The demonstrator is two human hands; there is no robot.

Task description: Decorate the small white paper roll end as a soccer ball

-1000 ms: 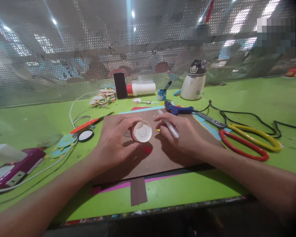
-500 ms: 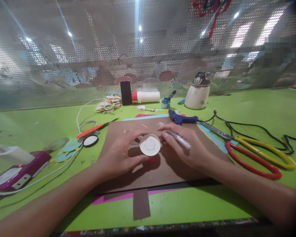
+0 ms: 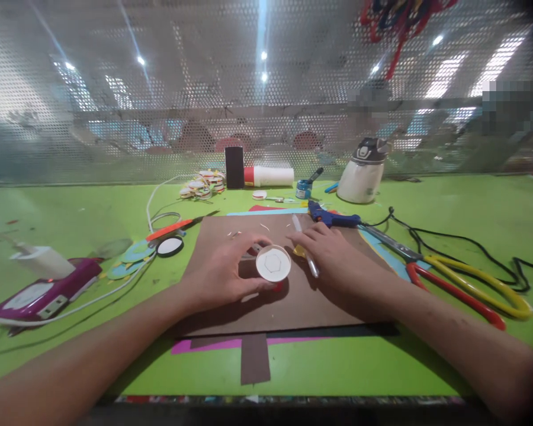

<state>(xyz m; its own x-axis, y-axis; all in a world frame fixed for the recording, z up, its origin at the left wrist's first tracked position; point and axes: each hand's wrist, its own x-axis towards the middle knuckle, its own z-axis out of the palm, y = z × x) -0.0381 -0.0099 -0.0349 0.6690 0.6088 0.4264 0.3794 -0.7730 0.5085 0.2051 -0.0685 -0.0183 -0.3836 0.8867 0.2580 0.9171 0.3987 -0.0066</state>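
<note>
My left hand (image 3: 231, 269) is curled around a white paper cup (image 3: 273, 264), with its thumb below and its fingers above. The cup's round base faces me and bears a drawn hexagon outline. To the right, my right hand (image 3: 326, 245) has its fingers closed on a slim whitish pen (image 3: 312, 266), which slants between them. A small yellow piece (image 3: 299, 251) shows by the right fingertips; its kind is unclear. Both hands are over a brown board (image 3: 231, 316), and a bit of red shows just beneath the cup.
A blue glue gun (image 3: 333, 216) and large red-and-yellow-handled scissors (image 3: 466, 284) lie right of the board. An orange cutter (image 3: 169, 229), black-rimmed lid (image 3: 169, 246) and purple power strip (image 3: 48, 290) lie left. Behind stand a phone (image 3: 234, 168), paint jar (image 3: 303, 189) and bottle (image 3: 362, 171).
The pen has turned steeper in my right hand, and the yellow piece has come into sight by those fingertips. My left hand still holds the cup. The whole view has shifted slightly.
</note>
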